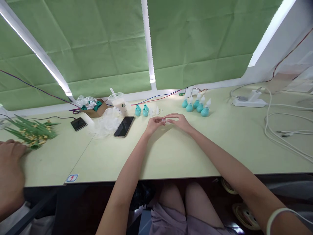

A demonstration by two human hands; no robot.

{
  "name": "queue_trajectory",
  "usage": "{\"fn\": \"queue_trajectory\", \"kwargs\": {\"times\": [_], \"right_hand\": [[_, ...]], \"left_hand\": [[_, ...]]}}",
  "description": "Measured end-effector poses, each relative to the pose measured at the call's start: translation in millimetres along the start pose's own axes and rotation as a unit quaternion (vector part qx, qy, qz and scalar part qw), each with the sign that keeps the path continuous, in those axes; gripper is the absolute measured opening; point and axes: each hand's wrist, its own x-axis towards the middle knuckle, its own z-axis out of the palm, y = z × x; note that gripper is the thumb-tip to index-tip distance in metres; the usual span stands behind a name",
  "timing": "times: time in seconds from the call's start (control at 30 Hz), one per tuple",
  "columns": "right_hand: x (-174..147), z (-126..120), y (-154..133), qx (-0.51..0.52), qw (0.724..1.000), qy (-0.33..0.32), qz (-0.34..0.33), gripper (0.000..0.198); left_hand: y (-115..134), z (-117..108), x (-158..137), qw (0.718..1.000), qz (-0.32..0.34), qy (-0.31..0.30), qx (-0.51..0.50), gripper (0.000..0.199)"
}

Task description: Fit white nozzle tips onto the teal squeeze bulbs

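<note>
Over the middle of the table, my left hand (155, 125) and my right hand (179, 122) meet at the fingertips. Between them is a small, pale, translucent piece (165, 121), too small to name; both hands pinch at it. Just beyond my left hand stand several teal bulb-shaped bases (145, 112) with open tops. Beside these lie small white parts (156, 111) in a loose group. Farther right, beyond my right hand, several teal bases carry white flame-shaped tips (204, 110), standing upright together.
To the left are a phone (124, 126), crumpled clear plastic (105, 124), a drink cup (120, 103), a cardboard box (96, 110) and a small black device (79, 124). Another person's hand (11, 153) rests near green artificial stems (34, 132). A power strip (250, 102) and white cables lie right.
</note>
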Motion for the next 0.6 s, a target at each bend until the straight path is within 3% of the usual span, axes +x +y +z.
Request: {"fn": "queue_trajectory", "kwargs": {"times": [0.2,0.43,0.6], "right_hand": [[-2.5,1.9,5.2,0.198,0.967,-0.091,0.134,0.046],[-4.2,3.5,1.5,0.237,0.960,-0.065,0.138,0.041],[-2.5,-0.1,-0.4,0.232,0.958,-0.069,0.156,0.042]], "left_hand": [[-0.1,2.3,2.2,0.999,0.025,0.019,0.013,0.042],[3.0,5.8,-0.3,0.997,0.048,0.030,0.047,0.035],[5.0,3.8,1.5,0.998,0.046,0.026,0.016,0.038]]}}
